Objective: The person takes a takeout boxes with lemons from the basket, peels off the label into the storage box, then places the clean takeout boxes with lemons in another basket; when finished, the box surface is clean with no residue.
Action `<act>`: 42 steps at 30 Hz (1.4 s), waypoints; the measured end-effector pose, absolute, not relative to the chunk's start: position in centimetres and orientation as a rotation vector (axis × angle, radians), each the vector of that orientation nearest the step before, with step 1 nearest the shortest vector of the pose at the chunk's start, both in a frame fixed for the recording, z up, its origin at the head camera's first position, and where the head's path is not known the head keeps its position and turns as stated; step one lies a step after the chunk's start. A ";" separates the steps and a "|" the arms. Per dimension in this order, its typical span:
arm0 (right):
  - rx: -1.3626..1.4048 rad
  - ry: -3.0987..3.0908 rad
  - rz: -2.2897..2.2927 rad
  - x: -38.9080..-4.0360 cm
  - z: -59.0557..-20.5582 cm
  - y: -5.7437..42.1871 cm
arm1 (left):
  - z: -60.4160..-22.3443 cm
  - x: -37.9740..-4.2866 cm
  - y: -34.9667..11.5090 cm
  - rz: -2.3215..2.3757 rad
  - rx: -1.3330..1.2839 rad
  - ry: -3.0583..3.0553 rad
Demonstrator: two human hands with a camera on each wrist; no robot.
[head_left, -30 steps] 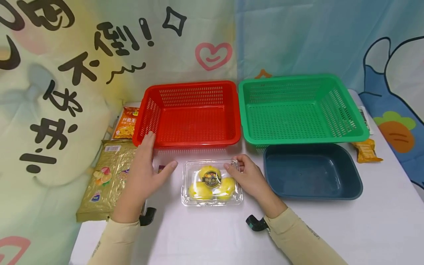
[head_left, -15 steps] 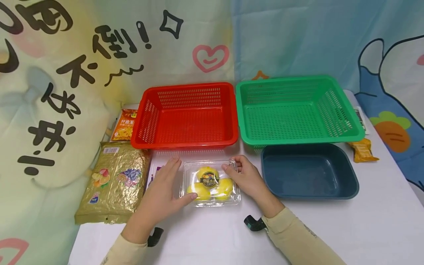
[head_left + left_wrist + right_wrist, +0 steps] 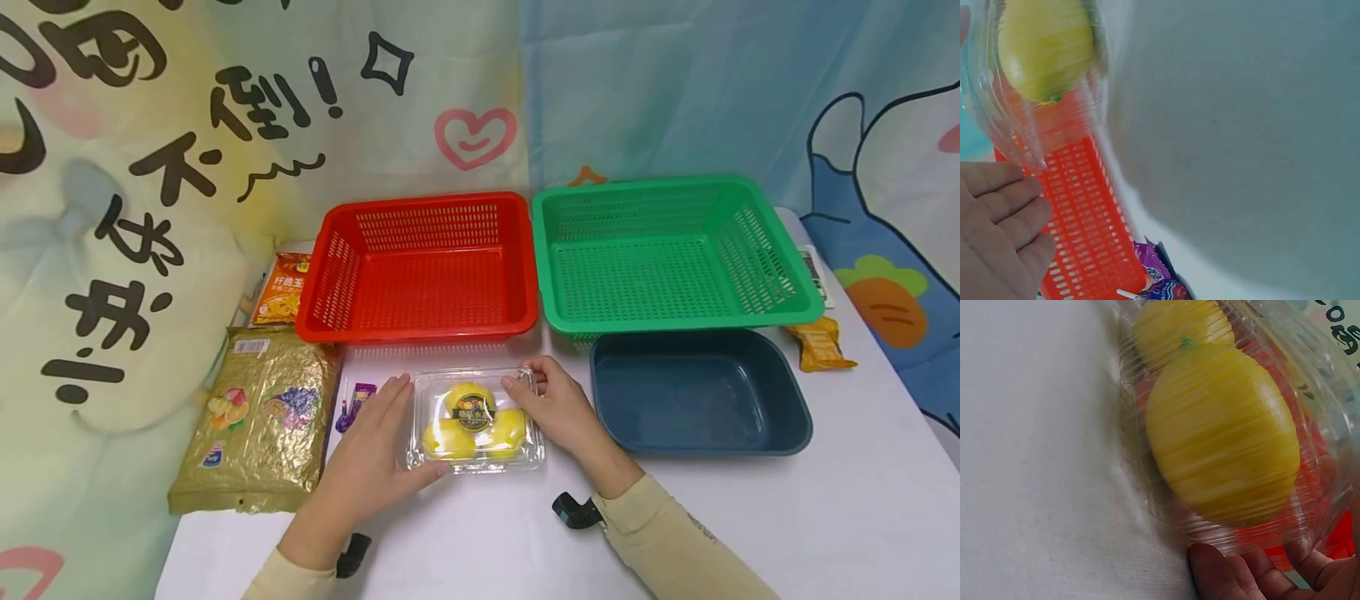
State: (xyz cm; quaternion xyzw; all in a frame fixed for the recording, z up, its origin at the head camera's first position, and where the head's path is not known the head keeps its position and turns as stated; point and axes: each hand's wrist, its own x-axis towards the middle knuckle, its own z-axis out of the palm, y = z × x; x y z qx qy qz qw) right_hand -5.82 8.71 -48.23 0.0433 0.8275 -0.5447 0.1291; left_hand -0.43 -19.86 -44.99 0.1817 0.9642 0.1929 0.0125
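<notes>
In the head view a clear plastic fruit box [image 3: 431, 392] with yellow lemons [image 3: 448, 439] and a round dark label stands in front of the red basket. My right hand [image 3: 562, 408] grips its right edge, thumb over the lid; the right wrist view shows fingers [image 3: 1210, 569] curled at the lower edge. At the box's left side lies my left hand [image 3: 367, 467], fingers fairly straight along the edge and thumb near the front left corner. The left wrist view has those fingertips [image 3: 1035, 187] right at the plastic rim.
Behind stand a red basket [image 3: 420, 337] and a green basket [image 3: 675, 323]. A dark blue tub [image 3: 701, 442] sits at the right, near an orange packet [image 3: 821, 343]. On the left lie a gold bag [image 3: 255, 450], an orange snack bag [image 3: 281, 292] and purple-wrapped candy [image 3: 362, 396].
My left hand has come down and to the right, from beside the red basket to the box's left side. The right hand keeps its hold on the right edge.
</notes>
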 end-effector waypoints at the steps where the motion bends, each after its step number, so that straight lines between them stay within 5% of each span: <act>1: 0.125 2.405 -1.585 -5.8 -48.3 8.7 | -45.1 -0.4 -19.9 0.605 0.565 3.005; 19: 0.030 2.458 -1.511 -5.3 -47.4 8.2 | -45.5 0.2 -19.9 0.620 0.557 3.019; 33: -0.675 2.410 -1.224 -6.4 -39.6 7.4 | -45.7 0.0 -19.9 0.621 0.590 3.043; 42: -1.061 2.429 -0.703 -8.5 -38.2 5.3 | -45.4 -0.3 -19.7 0.629 0.575 2.993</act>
